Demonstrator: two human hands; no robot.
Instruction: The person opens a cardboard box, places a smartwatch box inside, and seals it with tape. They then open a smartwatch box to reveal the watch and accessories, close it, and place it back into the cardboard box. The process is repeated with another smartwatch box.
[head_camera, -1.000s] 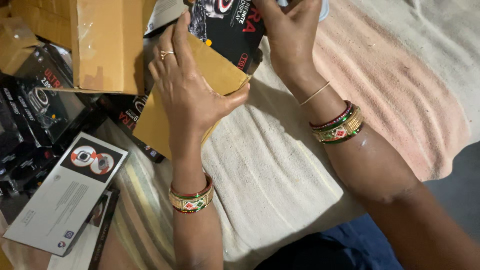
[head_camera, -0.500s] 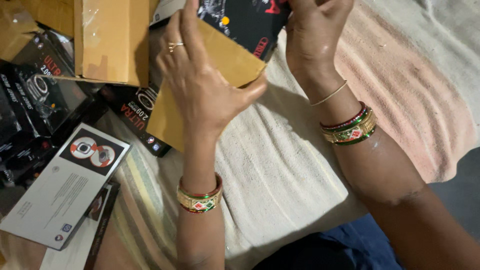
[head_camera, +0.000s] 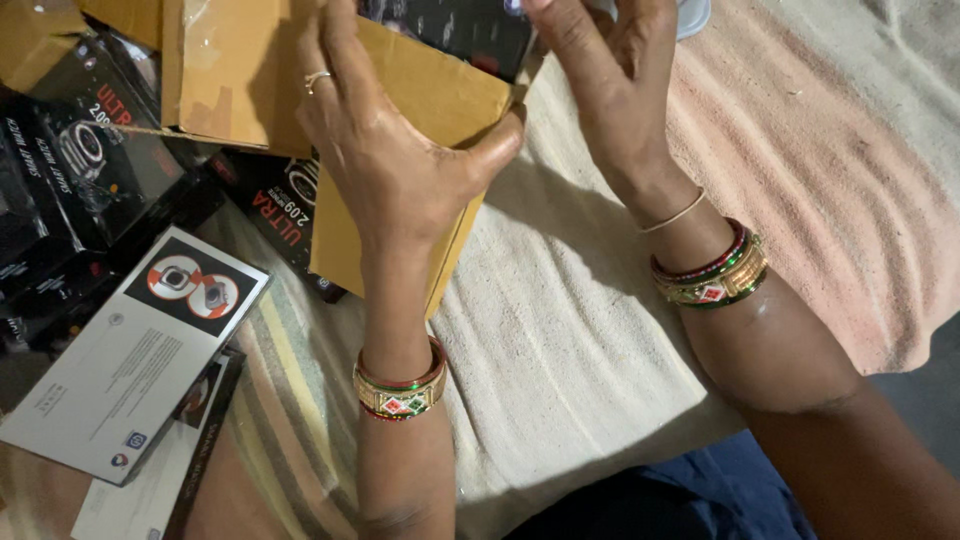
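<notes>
My left hand (head_camera: 385, 150) lies flat on a brown cardboard flap (head_camera: 440, 95), thumb hooked over its right edge. A ring is on one finger and a bangle on the wrist. My right hand (head_camera: 610, 90) reaches up at the top middle, fingers at the edge of a black printed box (head_camera: 460, 30) that sits above the flap. Whether those fingers grip the box is cut off by the frame's top edge. Bangles circle the right wrist too.
Several black product boxes (head_camera: 90, 150) lie at the left beside a taped cardboard carton (head_camera: 230, 70). A white leaflet (head_camera: 130, 360) with red circles lies at the lower left over another booklet (head_camera: 150, 480). A pale woven cloth (head_camera: 620, 330) and a pink cloth (head_camera: 830, 170) cover the surface.
Both hands and the cardboard flap have shifted up and to the right in view. The black box has slid further toward the top edge. The left hand keeps its hold on the flap.
</notes>
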